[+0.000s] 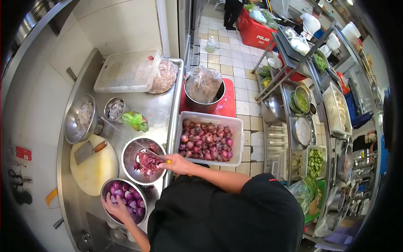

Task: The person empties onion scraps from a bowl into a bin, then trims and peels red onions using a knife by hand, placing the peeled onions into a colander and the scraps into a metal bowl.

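Note:
My right hand (178, 164) is closed round the yellow handle of a knife (150, 151), whose blade reaches over a steel colander (125, 158) holding red onion skins and trimmings (147, 164). Lower left, my left hand (116, 208) lies at the left side of a steel bowl (145, 211) of peeled purple onions (130, 195), its fingers spread over them; whether it grips one is not clear. A clear plastic bin (238, 145) of unpeeled red onions (205, 142) stands to the right of the colander.
On the steel counter are a white round board (96, 170) with a cleaver (83, 153), a colander of pale pieces (71, 134), a small bowl (108, 110), a bagged green vegetable (135, 121) and a lidded container (126, 71). Shelves stand right; two people are farther back.

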A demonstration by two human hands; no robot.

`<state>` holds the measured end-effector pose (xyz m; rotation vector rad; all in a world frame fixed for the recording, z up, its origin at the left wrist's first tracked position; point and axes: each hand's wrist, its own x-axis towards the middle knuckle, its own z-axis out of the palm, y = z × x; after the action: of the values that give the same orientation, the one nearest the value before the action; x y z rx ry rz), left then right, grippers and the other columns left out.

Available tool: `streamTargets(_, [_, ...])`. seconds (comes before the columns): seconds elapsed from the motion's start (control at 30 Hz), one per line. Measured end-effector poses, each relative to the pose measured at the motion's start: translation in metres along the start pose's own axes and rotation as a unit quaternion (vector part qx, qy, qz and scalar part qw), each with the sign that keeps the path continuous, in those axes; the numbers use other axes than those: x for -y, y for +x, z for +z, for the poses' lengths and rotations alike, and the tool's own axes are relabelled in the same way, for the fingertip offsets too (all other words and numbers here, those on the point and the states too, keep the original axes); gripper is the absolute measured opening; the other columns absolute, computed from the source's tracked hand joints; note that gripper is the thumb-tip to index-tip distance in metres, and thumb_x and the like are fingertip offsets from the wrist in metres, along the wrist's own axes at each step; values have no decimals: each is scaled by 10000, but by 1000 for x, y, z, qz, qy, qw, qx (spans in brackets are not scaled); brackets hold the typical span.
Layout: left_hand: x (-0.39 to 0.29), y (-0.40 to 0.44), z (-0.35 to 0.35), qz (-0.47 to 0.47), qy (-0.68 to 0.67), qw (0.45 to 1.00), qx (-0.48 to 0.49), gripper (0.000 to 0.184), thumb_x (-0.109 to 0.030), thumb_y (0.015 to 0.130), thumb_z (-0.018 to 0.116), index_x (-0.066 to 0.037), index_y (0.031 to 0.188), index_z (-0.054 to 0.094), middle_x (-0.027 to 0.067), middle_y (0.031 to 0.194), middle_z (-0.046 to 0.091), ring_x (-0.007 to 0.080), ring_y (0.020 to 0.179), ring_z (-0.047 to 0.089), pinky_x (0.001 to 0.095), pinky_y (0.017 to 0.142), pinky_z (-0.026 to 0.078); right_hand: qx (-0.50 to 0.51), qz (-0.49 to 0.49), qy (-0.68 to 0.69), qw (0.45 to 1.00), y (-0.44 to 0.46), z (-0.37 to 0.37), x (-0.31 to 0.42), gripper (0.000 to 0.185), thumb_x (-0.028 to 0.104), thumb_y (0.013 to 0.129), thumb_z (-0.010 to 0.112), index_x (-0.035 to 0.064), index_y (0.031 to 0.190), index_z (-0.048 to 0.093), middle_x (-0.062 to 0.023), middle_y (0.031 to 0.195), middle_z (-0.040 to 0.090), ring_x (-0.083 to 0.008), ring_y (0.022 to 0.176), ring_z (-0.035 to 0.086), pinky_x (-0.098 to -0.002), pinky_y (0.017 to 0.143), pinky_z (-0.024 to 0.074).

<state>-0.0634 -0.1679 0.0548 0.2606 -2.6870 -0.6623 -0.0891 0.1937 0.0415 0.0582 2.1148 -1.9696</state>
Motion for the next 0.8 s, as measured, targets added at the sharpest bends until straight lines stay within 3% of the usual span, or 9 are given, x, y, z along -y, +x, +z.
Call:
streamTargets(0.07, [-31, 8, -4, 13, -48, 999, 0, 404, -83, 833, 679, 16, 1220, 612, 243, 1425, 464, 393, 1311, 445, 454, 1127, 317, -17, 68, -15, 997, -7, -23, 2, 593, 416, 885, 711, 22, 1313, 594, -156, 1027, 711, -143, 940, 613, -316, 872, 484])
streamTargets(0.17, [-73, 18, 5, 59, -93, 994, 21, 353, -93, 853, 673, 28, 1182, 632, 248, 1399, 496, 378, 1286, 480, 435, 1113, 333, -99, 38, -43, 993, -11, -52, -30, 569, 376, 892, 707, -21, 1286, 599, -121, 985, 712, -124, 900, 619, -300, 821, 498])
streamTargets(0.23, [-97, 20, 15, 98, -124, 986, 51, 341, -61, 860, 651, 42, 1183, 618, 256, 1375, 513, 364, 1297, 473, 436, 1110, 328, -148, 6, 18, 989, -13, -73, -53, 525, 320, 897, 705, -56, 1252, 611, -96, 950, 715, -114, 884, 633, -284, 788, 503])
streamTargets(0.37, [-164, 19, 35, 120, -170, 966, 152, 345, -15, 820, 665, 8, 1163, 637, 217, 1361, 545, 340, 1272, 512, 418, 1090, 357, -210, 91, 162, 960, -45, -124, -5, 390, 257, 914, 694, -18, 1188, 657, 9, 787, 638, -52, 720, 562, -262, 650, 481])
streamTargets(0.43, [-190, 17, 53, 167, -199, 945, 199, 313, -21, 814, 680, -13, 1126, 666, 192, 1308, 582, 340, 1242, 542, 410, 1066, 395, -282, 118, 88, 948, -51, -149, -51, 312, 225, 927, 682, 10, 1152, 673, 42, 734, 575, -40, 622, 492, -223, 563, 416])
streamTargets(0.5, [-210, 10, 74, 180, -230, 918, 270, 309, -32, 822, 679, -7, 1129, 663, 190, 1292, 591, 338, 1235, 549, 409, 1057, 406, -315, 179, 105, 926, -62, -168, -59, 257, 227, 924, 684, 40, 1099, 692, 64, 702, 539, -37, 581, 450, -217, 527, 371])
streamTargets(0.57, [-228, 2, 95, 175, -245, 883, 359, 316, -44, 828, 684, -7, 1141, 658, 182, 1273, 604, 339, 1212, 566, 407, 1046, 417, -342, 179, 102, 917, -72, -183, -74, 243, 245, 907, 698, 56, 1061, 706, 69, 668, 518, -38, 583, 435, -241, 519, 363])
streamTargets(0.7, [-252, -15, 152, 153, -211, 802, 538, 342, -90, 844, 677, -5, 1173, 641, 201, 1275, 600, 363, 1183, 578, 407, 1027, 442, -373, 196, 106, 901, -86, -193, -117, 230, 218, 904, 686, 65, 1073, 707, 65, 636, 502, -43, 562, 432, -243, 499, 354])
streamTargets(0.8, [-247, -31, 211, 186, -84, 751, 628, 382, -148, 854, 680, 17, 1194, 623, 226, 1257, 602, 379, 1162, 583, 399, 1008, 455, -371, 233, 146, 887, -95, -191, -124, 241, 224, 902, 685, 71, 1088, 706, 67, 627, 490, -42, 543, 425, -248, 481, 344])
